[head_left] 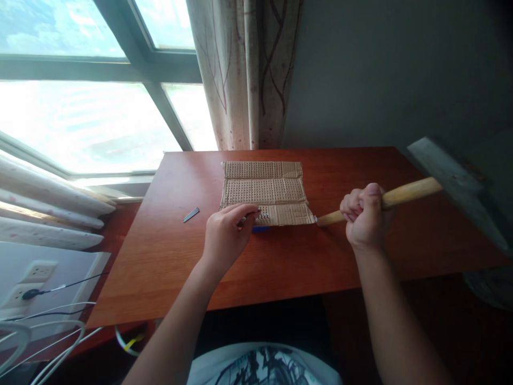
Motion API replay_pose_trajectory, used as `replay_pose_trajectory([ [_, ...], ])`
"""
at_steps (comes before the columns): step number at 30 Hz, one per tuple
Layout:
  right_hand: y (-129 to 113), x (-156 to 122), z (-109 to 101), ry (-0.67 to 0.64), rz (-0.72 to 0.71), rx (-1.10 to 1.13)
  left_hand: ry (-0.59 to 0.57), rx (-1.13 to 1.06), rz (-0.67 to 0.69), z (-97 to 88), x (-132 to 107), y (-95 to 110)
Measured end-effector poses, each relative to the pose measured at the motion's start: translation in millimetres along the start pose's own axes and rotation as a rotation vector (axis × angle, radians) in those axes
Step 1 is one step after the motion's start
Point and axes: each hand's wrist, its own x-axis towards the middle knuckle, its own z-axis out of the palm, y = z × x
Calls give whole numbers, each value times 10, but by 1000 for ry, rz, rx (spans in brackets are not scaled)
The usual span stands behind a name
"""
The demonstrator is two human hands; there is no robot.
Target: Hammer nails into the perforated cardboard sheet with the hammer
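My right hand [364, 216] is closed around the wooden handle of a hammer [412, 193], raised at the right with its big grey head beyond the table's right part. The handle's lower end comes close to the right corner of a cardboard sheet [264, 190] full of punched holes. Over the sheet's near left part, my left hand [228, 230] has its fingers pinched together. What they hold is too small and hidden to name. Small shiny bits show in the cardboard beside these fingertips. Several thin grey metal nails [191, 215] lie together left of the sheet.
Everything lies on a reddish-brown wooden table [172, 267]. Something blue [260, 229] peeks out under the sheet's near edge. A window and curtain [240, 75] stand behind at the left. White cables [60, 342] and a wall socket [38, 271] are at lower left.
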Motion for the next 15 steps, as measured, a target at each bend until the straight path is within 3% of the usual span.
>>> replay_pose_trajectory([
  [9, -23, 37, 47, -46, 68, -148, -8, 44, -26, 7, -9, 7],
  [12, -84, 20, 33, -142, 184, -219, -11, 76, -29, 8, -4, 21],
  [15, -198, 10, -7, -291, 393, -331, -12, 72, -35, 21, -4, 17],
])
